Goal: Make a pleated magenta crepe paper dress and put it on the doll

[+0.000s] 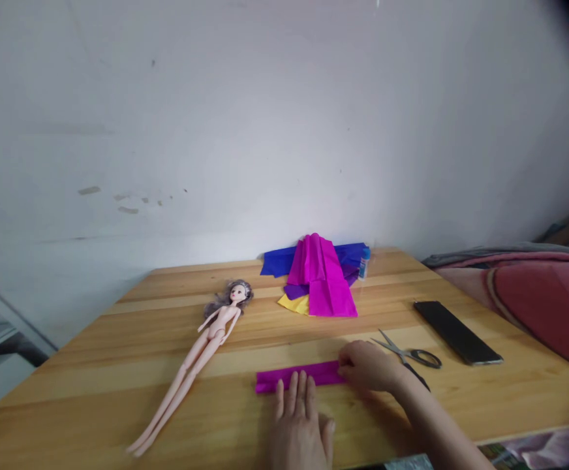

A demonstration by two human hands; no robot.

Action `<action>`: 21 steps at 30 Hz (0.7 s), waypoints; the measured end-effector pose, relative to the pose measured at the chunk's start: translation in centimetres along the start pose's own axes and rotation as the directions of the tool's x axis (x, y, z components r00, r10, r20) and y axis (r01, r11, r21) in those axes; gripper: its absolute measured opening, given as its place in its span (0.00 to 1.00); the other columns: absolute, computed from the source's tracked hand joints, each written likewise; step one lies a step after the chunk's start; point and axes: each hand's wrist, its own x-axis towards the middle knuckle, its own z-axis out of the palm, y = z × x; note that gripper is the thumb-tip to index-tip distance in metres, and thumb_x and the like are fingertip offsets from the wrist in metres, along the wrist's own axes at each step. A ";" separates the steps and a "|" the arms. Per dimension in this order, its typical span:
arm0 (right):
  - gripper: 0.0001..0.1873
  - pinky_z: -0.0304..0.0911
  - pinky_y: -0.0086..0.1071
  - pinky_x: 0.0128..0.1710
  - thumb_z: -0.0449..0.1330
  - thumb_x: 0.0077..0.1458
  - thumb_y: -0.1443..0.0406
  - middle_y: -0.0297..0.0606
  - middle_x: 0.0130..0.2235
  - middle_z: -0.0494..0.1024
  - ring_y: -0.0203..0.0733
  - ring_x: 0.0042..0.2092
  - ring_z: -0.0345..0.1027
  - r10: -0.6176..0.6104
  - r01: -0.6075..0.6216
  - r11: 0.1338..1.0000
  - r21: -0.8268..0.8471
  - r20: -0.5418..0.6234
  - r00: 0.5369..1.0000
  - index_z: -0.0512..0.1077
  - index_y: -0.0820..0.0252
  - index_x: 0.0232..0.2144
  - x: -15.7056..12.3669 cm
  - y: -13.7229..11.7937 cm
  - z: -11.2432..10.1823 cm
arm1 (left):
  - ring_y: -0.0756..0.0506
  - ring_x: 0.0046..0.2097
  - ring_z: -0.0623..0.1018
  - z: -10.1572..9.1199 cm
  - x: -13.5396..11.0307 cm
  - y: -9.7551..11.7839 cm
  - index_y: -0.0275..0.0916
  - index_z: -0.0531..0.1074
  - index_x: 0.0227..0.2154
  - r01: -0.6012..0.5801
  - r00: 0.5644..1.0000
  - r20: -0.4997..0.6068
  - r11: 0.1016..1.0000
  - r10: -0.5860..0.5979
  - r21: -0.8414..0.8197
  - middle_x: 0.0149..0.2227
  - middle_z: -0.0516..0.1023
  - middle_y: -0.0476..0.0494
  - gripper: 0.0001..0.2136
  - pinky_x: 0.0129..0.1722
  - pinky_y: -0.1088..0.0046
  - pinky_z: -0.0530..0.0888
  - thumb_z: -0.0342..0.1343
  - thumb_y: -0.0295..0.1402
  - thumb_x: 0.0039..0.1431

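A narrow folded strip of magenta paper [297, 377] lies on the wooden table [93, 385] in front of me. My left hand [300, 424] rests flat with fingers stretched out, fingertips touching the strip's near edge. My right hand [369, 367] is curled over the strip's right end, pressing or pinching it. An unclothed doll [201, 352] with grey-brown hair lies on its back to the left of the strip.
A pile of magenta, blue, purple and yellow paper sheets [321, 274] sits at the table's back edge by a small glue bottle [364, 262]. Scissors [409, 352] and a black phone [455, 331] lie to the right. A pink blanket [534, 294] is beyond the table's right side.
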 end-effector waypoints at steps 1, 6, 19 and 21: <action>0.11 0.54 0.30 0.33 0.55 0.46 0.65 0.38 0.33 0.80 0.42 0.36 0.70 0.006 -0.006 1.000 -0.004 0.000 1.000 0.78 0.55 0.28 0.0 -0.1 0.0 | 0.35 0.61 0.61 0.0 0.0 0.0 0.34 0.59 0.59 0.002 1.000 0.002 1.000 -0.002 -0.004 0.60 0.61 0.39 0.27 0.59 0.49 0.60 0.46 0.39 0.57; 0.10 0.55 0.32 0.35 0.55 0.46 0.65 0.39 0.32 0.80 0.44 0.37 0.71 0.010 -0.011 0.999 -0.033 -0.022 1.000 0.77 0.56 0.27 0.0 -0.3 0.1 | 0.35 0.61 0.60 0.0 0.1 0.1 0.33 0.59 0.59 0.021 0.999 0.032 0.999 -0.020 -0.025 0.61 0.59 0.37 0.27 0.59 0.47 0.59 0.46 0.41 0.57; 0.10 0.57 0.33 0.39 0.55 0.48 0.66 0.44 0.35 0.79 0.48 0.42 0.70 -0.058 0.043 0.988 -0.150 -0.094 0.994 0.76 0.59 0.30 -0.5 -0.4 1.2 | 0.36 0.64 0.51 -3.8 2.4 3.0 0.28 0.57 0.59 0.156 0.972 0.193 0.981 -0.132 -0.119 0.63 0.51 0.35 0.29 0.63 0.51 0.51 0.45 0.39 0.57; 0.11 0.57 0.33 0.39 0.54 0.49 0.66 0.45 0.36 0.79 0.48 0.42 0.70 -0.057 0.044 0.986 -0.160 -0.076 0.996 0.76 0.60 0.31 -0.4 -0.6 1.1 | 0.38 0.64 0.50 -3.9 2.9 3.6 0.30 0.54 0.60 0.116 0.970 0.232 0.978 -0.075 -0.171 0.64 0.49 0.38 0.30 0.63 0.54 0.51 0.45 0.39 0.57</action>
